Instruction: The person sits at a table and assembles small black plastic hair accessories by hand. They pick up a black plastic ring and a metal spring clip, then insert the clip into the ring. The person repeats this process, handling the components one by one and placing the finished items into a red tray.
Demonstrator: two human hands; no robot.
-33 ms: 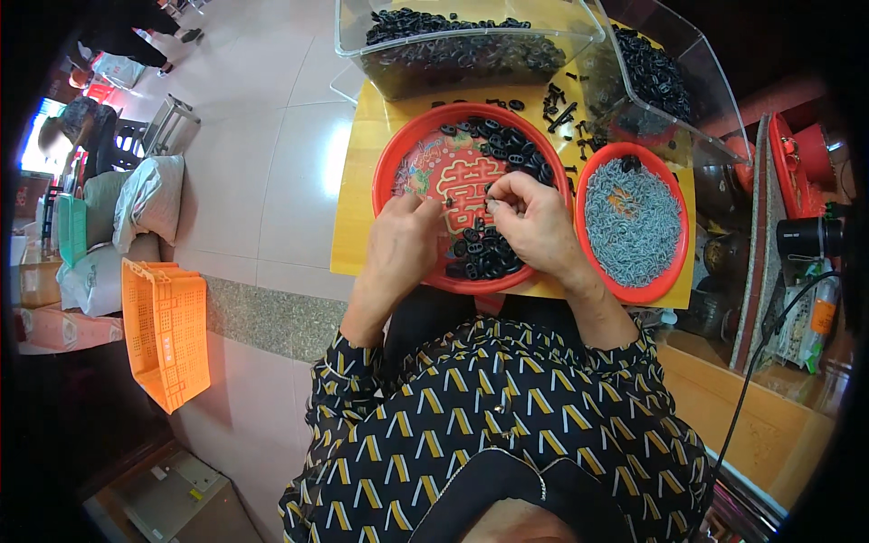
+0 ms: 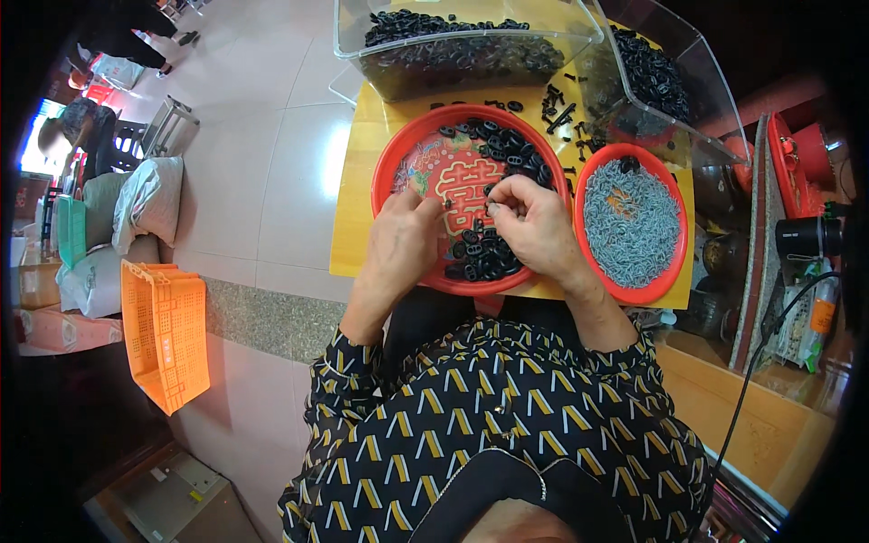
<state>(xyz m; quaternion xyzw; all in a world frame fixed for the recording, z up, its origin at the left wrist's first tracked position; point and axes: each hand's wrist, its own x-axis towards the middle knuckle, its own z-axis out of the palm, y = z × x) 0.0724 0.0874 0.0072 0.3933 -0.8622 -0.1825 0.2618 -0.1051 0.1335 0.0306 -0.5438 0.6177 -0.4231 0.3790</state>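
Note:
Over a round red tray [image 2: 381, 172] with a patterned bottom, both my hands work with their fingertips close together. My left hand [image 2: 399, 237] is closed in a pinch at the tray's left side; a tiny dark bit shows at its fingertips, too small to name. Opposite it, my right hand [image 2: 538, 228] pinches as well, with something small and dark at the thumb and forefinger that I cannot make out. Small black oval pieces with holes lie heaped in the tray, one pile [image 2: 484, 257] beneath my right hand and another pile [image 2: 514, 147] along the far right rim.
A smaller red tray [image 2: 680, 255] full of grey metal screws [image 2: 634, 226] stands to the right. Behind are two clear plastic bins [image 2: 471, 68] [image 2: 674, 113] of black pieces. Loose black parts [image 2: 561, 116] lie on the yellow tabletop [image 2: 355, 217]. An orange crate [image 2: 167, 335] stands left.

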